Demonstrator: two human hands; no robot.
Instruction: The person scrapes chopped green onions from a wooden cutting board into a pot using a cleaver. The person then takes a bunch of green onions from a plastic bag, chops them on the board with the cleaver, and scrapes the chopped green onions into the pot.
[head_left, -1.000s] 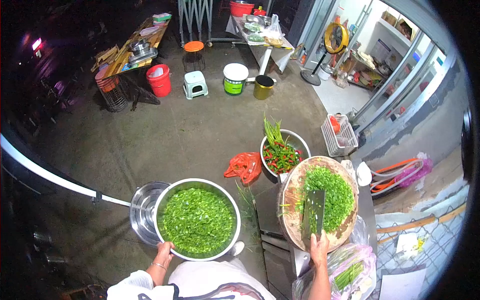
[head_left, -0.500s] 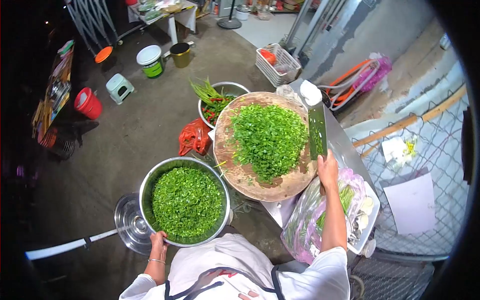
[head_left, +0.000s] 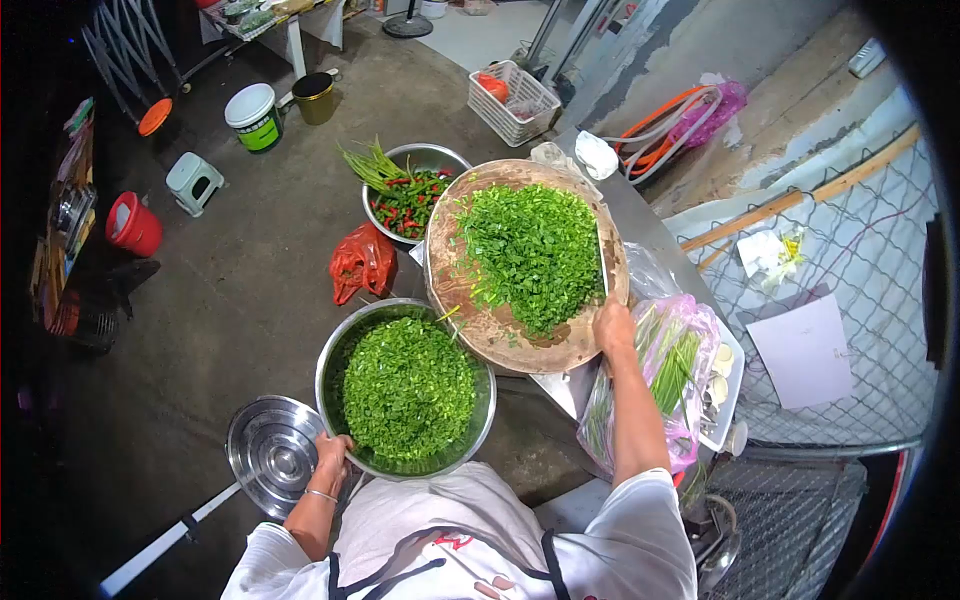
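Note:
A steel bowl (head_left: 333, 395) full of chopped greens (head_left: 408, 388) is gripped at its lower left rim by my left hand (head_left: 333, 452). Up and to the right, a round wooden board (head_left: 452, 300) carries a heap of chopped greens (head_left: 535, 250). My right hand (head_left: 613, 326) is closed round the handle of a cleaver (head_left: 602, 262). The cleaver stands nearly edge-on at the right side of the heap, its blade a thin line. The bowl's upper right rim is beside the board's lower left edge.
Behind the board sit a bowl of red and green peppers (head_left: 412, 205) and a red plastic bag (head_left: 362, 262). A bag of long greens (head_left: 677, 372) lies right of the board. A round steel lid (head_left: 275, 455) is left of my bowl. A wire fence (head_left: 880, 290) stands at the right.
The cleaver has gone from flat beside the board to nearly edge-on against the right of the heap. The bowl has shifted right, closer to the board. The view has turned slightly.

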